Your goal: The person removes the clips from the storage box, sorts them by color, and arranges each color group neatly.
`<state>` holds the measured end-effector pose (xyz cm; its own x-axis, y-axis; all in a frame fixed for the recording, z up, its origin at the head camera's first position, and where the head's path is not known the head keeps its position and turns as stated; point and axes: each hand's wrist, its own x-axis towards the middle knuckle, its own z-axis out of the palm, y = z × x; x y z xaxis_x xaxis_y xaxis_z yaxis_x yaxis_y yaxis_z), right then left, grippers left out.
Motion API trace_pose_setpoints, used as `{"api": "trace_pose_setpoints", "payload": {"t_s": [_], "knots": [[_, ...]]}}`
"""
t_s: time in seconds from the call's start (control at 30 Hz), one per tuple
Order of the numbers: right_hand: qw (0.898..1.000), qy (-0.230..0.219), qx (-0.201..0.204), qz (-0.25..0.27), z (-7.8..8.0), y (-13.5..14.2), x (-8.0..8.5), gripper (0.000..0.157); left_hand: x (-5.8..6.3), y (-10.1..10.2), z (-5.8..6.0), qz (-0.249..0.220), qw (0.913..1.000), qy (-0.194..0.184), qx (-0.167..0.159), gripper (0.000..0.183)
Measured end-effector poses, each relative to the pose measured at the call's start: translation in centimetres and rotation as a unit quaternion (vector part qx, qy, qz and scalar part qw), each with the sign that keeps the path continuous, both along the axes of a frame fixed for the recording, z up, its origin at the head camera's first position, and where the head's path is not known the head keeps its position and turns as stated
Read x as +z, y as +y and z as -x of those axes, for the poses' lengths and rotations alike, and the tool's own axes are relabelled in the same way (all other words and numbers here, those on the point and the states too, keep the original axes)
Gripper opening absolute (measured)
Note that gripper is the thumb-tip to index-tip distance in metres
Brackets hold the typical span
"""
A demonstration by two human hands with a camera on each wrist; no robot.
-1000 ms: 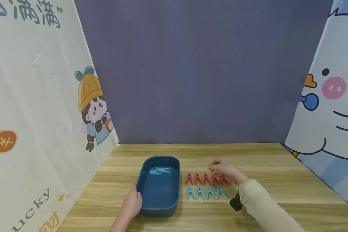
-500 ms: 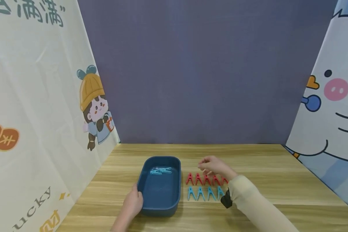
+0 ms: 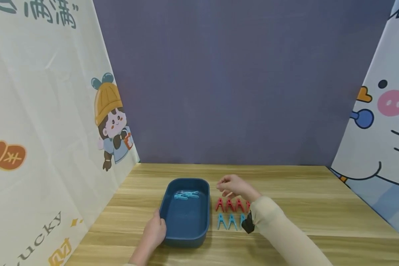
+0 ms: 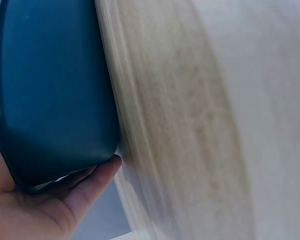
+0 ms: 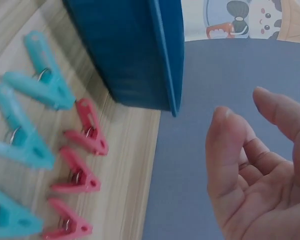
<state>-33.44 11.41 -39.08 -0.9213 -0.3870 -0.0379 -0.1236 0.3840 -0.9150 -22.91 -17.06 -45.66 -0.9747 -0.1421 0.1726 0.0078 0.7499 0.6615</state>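
Observation:
My left hand grips the near left side of a dark blue plastic bin. In the left wrist view, fingers lie along the outside of the bin's corner. Two light blue clothespins lie inside, toward the far end. To the right of the bin, my right hand hovers above the far side of a row of red clothespins. The right wrist view shows its thumb and forefinger apart, nothing between them, and the other fingers bent. Nearer me runs a row of light blue clothespins, partly covered by the right wrist.
The wooden table ends at a dark purple-grey back panel. Cartoon-printed sheets stand at the left and right. A black strap piece hangs at the right sleeve's cuff.
My right hand has moved left, and slightly away from me, over the red row toward the bin. The left hand keeps its hold on the bin. The head view has shifted slightly.

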Motion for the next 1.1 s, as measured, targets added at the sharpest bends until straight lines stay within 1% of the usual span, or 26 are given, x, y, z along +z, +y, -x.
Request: {"api": "trace_pose_setpoints", "payload": {"t_s": [0.27, 0.57, 0.77, 0.97, 1.1], "knots": [[1.0, 0.002, 0.016, 0.0, 0.0, -1.8, 0.8, 0.029, 0.1, 0.2, -0.1, 0.0, 1.0, 0.001, 0.003, 0.048], [0.999, -0.005, 0.04, 0.011, 0.2, -4.3, 1.0, 0.028, 0.1, 0.1, -0.1, 0.011, 0.9999, 0.002, 0.002, 0.047], [0.998, -0.016, 0.057, 0.015, 0.3, -6.3, 1.2, 0.026, -0.1, 0.0, 0.1, 0.007, 1.0, 0.001, 0.0, 0.047], [0.997, -0.026, 0.064, 0.023, 0.5, -7.8, 1.2, 0.024, -0.2, 0.0, 0.1, 0.005, 0.9999, 0.009, -0.002, 0.047], [0.997, -0.03, 0.067, 0.025, 0.6, -8.7, 1.3, 0.026, -0.2, 0.0, 0.1, 0.005, 0.9999, 0.01, -0.003, 0.046]]}}
